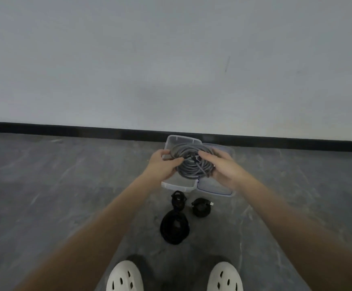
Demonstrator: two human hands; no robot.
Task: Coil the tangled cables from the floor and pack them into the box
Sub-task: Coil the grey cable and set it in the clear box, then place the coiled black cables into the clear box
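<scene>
On my feed both hands are on the grey cable coil, holding it right over the clear box. The left hand has its fingers curled round the coil's left edge. The right hand grips the right edge, thumb reaching toward the middle where a plug end sits. The coil is pretty much round, so no real long axis, and its flat face is tipped up toward the camera. The box's long side runs away toward the wall, and its lid lies just beside it on the right. Three black coils sit on the floor nearer me: two small ones and a bigger one.
</scene>
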